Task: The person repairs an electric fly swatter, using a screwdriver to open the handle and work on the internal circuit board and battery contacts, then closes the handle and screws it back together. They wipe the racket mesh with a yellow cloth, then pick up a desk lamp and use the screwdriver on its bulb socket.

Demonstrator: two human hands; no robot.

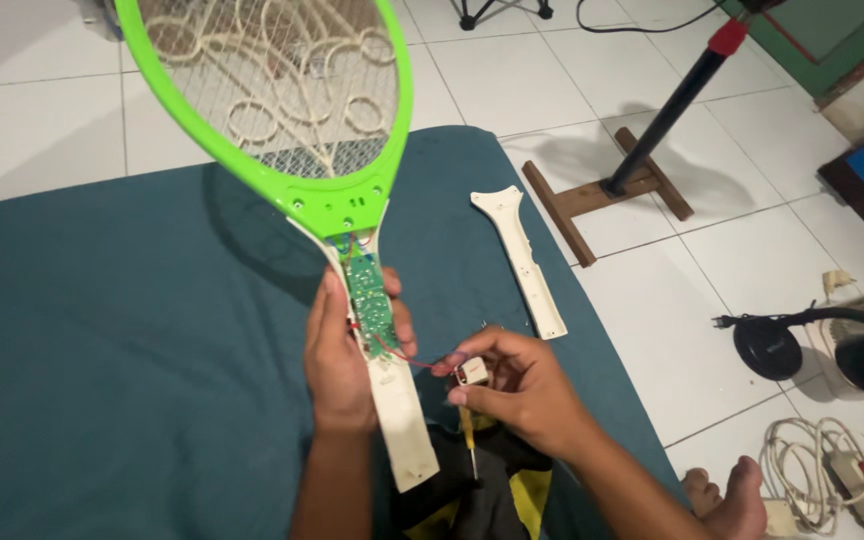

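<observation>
My left hand (340,355) grips the opened cream handle of a green electric racket swatter (282,110), held upright over the teal mat (102,350). A green circuit board (368,300) lies exposed in the handle. From the board, red wires run to a small white part (471,374) pinched in my right hand (517,385). A thin yellow-handled screwdriver (469,440) hangs down from the same hand. The removed cream handle cover (522,258) lies on the mat to the right.
A black pole on a wooden cross base (612,190) stands on the white tile floor. A black round appliance with cord (832,345) and a white cable with power strip (832,465) lie at right. My bare foot (727,495) rests near them.
</observation>
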